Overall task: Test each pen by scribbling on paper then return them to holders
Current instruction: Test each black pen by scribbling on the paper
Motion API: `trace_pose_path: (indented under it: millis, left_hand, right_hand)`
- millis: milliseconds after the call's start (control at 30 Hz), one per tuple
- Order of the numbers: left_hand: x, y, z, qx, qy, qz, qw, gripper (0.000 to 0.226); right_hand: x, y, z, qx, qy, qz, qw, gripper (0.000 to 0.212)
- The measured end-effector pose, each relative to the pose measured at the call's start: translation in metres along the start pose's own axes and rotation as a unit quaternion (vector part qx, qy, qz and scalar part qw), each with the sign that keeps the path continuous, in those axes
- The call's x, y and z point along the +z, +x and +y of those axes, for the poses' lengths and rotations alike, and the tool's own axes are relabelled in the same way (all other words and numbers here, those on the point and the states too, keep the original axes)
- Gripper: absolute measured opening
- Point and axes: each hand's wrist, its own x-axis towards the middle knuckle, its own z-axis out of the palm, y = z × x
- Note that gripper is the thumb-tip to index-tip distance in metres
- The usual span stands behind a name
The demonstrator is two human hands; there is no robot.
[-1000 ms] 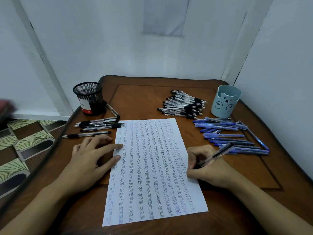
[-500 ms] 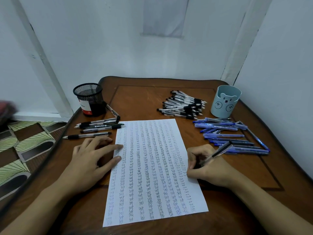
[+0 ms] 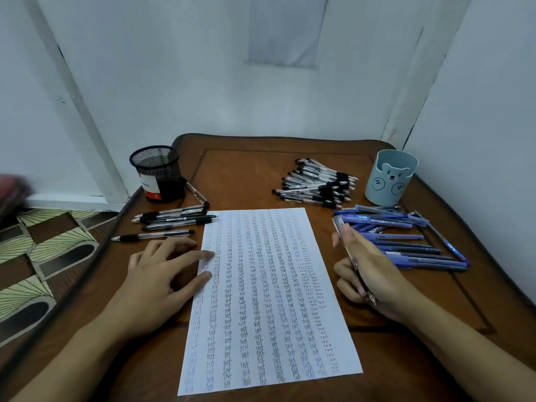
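Asker: Left hand (image 3: 162,274), how do its fingers lie?

Watcher: Spread and nearly straight, palm down on the table (image 3: 290,161). The index tip and thumb rest on the left edge of the paper (image 3: 269,294). The other fingers sit on wood just left of it. They hold nothing.

Asker: And the right hand (image 3: 371,271)?

Watcher: Its fingers are curled round a pen (image 3: 338,227), gripping it, just off the paper's right edge. One end sticks out past the index finger, pointing away from the person. The other shows beneath the little finger. Which end is the tip cannot be told.

Asker: How does the pen look?

Watcher: Slim and dark, a little blurred, off the paper.

Asker: What lies round the fingers?

Watcher: Just beyond the right knuckles, blue pens (image 3: 406,237) lie loose. Past them stands a blue cup (image 3: 390,178) with a bear face. Ahead of the left fingertips lie a few black pens (image 3: 174,220), with a mesh holder (image 3: 158,172) farther on. A pile (image 3: 317,184) of black pens sits beyond the paper's far edge, between the two holders.

Asker: And the paper?

Watcher: Flat between the two hands, filled with columns of the word "test".
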Motion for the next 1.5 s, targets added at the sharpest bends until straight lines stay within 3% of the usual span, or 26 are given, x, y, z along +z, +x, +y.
trace_pose_path:
  millis: [167,233,367,467,633,767,900,1000,1067,1200,1333,1500]
  left_hand:
    - [0.001,-0.001,0.0,-0.001,-0.011,0.008,1.0,0.055]
    - [0.0,-0.001,0.0,-0.002,-0.015,0.012,1.0,0.051]
    - [-0.001,-0.001,0.001,-0.006,-0.018,0.011,1.0,0.052]
    - [-0.001,-0.001,0.002,-0.01,-0.015,0.01,1.0,0.056]
    - [-0.002,-0.001,0.003,-0.012,-0.008,0.008,1.0,0.058]
    - [-0.001,-0.001,0.003,-0.015,-0.012,0.009,1.0,0.057]
    - [-0.001,-0.001,0.004,-0.025,-0.027,0.02,0.999,0.058]
    - [-0.001,0.0,0.003,-0.04,-0.027,0.015,0.999,0.063]
    - [-0.002,0.0,0.003,-0.046,-0.036,0.016,0.998,0.065]
    - [-0.003,-0.001,0.003,-0.05,-0.048,0.032,0.997,0.068]
    - [-0.002,-0.001,0.001,-0.05,-0.055,0.044,0.996,0.068]
    - [-0.001,-0.001,0.002,-0.047,-0.036,0.034,0.998,0.067]
  right_hand:
    - [0.002,0.017,-0.024,-0.069,-0.021,0.015,0.997,0.039]
    - [0.001,0.03,-0.041,-0.133,-0.14,0.048,0.98,0.03]
    - [-0.008,0.08,-0.065,-0.241,-0.475,0.095,0.841,0.031]
    - [-0.02,0.131,-0.078,-0.255,-0.601,0.134,0.745,0.033]
    - [-0.037,0.186,-0.072,-0.178,-0.682,0.144,0.695,0.043]
    - [-0.037,0.194,-0.056,-0.156,-0.676,0.162,0.702,0.057]
    - [-0.003,0.183,-0.039,-0.248,-0.614,0.208,0.72,0.03]
    - [0.045,0.169,-0.025,-0.308,-0.512,0.125,0.792,0.013]
    - [0.076,0.164,-0.014,-0.325,-0.472,0.039,0.818,0.011]
    - [0.118,0.169,-0.007,-0.335,-0.472,-0.033,0.815,0.026]
    - [0.136,0.187,-0.016,-0.286,-0.531,-0.084,0.793,0.047]
    - [0.142,0.2,-0.021,-0.236,-0.588,-0.12,0.764,0.05]
